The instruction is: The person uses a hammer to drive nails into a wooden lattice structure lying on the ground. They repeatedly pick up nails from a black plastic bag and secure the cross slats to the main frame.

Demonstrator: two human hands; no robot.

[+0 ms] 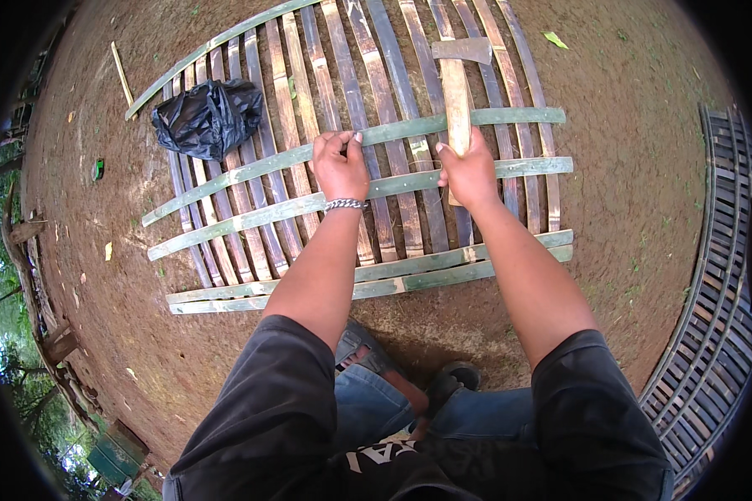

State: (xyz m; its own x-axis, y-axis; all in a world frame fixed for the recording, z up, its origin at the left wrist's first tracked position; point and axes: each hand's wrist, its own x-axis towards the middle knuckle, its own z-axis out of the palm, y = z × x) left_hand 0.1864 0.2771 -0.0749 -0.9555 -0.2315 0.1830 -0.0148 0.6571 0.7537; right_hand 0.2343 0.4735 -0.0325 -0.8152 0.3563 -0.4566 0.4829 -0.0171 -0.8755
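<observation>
A bamboo lattice of brown and dark slats (pixel 341 52) lies on the ground before me, crossed by green bamboo strips (pixel 409 128). My right hand (pixel 474 173) is wrapped round the wooden handle of a hatchet (pixel 458 100). Its metal head points away from me, above the far right slats. Over the middle strips, my left hand (pixel 340 174) is closed in a pinch, thumb against fingers; whatever it may hold is too small to make out. A crumpled black plastic bag (pixel 209 118) rests on the slats left of that hand.
Another bamboo lattice (pixel 721 250) stretches along the right edge. A small green object (pixel 99 169) and a thin stick (pixel 121 68) lie on the brown soil at left. My sandalled feet (pixel 368 351) are just below the lattice's near edge.
</observation>
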